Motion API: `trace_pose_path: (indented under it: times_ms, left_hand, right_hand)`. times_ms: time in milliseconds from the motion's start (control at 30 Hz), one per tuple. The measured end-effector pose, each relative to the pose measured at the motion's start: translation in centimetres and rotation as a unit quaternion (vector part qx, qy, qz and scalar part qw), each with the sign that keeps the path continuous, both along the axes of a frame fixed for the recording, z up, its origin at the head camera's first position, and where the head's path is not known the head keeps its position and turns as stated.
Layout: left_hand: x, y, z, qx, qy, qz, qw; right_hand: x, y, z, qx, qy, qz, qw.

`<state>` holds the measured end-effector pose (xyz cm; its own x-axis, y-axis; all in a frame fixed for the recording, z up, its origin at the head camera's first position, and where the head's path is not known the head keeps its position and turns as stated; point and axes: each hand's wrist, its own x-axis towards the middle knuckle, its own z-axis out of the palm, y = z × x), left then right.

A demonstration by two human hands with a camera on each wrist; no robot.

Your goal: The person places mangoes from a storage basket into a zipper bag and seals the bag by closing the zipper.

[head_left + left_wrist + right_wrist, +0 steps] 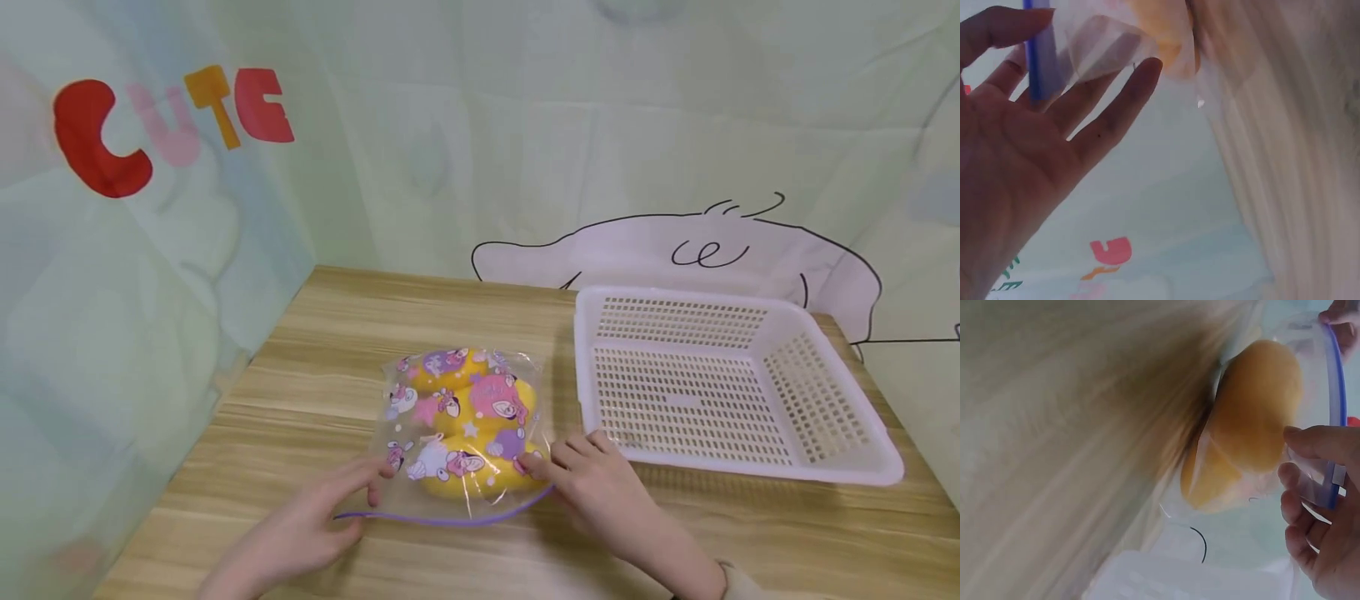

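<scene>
A clear zip bag (465, 504) printed with pink and purple cartoon figures lies on the wooden table, its purple-blue zip strip on the near side. Several smooth, rounded yellow things (1263, 394) fill it, their kind partly masked by the print. My left hand (322, 508) holds the near left corner; in the left wrist view its thumb is at the blue strip and the fingers reach behind the film. On the near right edge my right hand (600, 487) pinches the bag, thumb in front and fingers behind in the right wrist view.
To the right of the bag stands a white plastic basket (738, 468) with perforated walls, close beyond my right hand. The wooden table (300, 392) meets printed cloth walls (480, 150) at the back and left, with coloured letters on the left one.
</scene>
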<state>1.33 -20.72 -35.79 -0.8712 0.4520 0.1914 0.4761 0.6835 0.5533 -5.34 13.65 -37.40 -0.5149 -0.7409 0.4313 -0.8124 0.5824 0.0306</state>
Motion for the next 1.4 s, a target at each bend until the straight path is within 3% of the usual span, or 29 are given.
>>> trace_pose_path:
  times_ms: [133, 267, 433, 567, 800, 1133, 1400]
  left_hand:
    - [-0.3, 0.6, -1.1, 0.000, 0.007, -0.024, 0.9997]
    - [-0.5, 1.0, -1.7, -0.007, 0.004, -0.026, 0.9996]
    - [-1.1, 1.2, -2.1, 0.016, 0.007, -0.035, 0.9992]
    - [-1.8, 1.1, -2.4, 0.035, 0.001, -0.044, 0.9984]
    - [-3.3, 0.7, -2.3, 0.033, -0.053, -0.029, 0.9976]
    - [-5.2, 0.6, -2.1, 0.025, -0.040, -0.002, 0.9989]
    - [-6.3, 0.7, -2.1, 0.026, -0.051, 0.008, 0.9983]
  right_hand:
    - [0.3, -0.2, -0.8, -0.009, -0.027, 0.007, 1.000]
    - [0.4, -0.3, -1.4, -0.027, -0.052, -0.002, 0.998]
    - [0.4, -0.4, -1.9, -0.040, -0.062, -0.018, 0.997]
    - [0.2, -0.5, -2.1, -0.040, -0.099, -0.034, 0.994]
    - [-0.4, -1.1, -2.4, -0.032, -0.136, -0.051, 0.989]
    - [-1.4, -2.1, -2.4, -0.014, -0.187, -0.100, 0.977]
    - [-2.8, -2.8, -2.2, -0.045, -0.244, -0.115, 0.962]
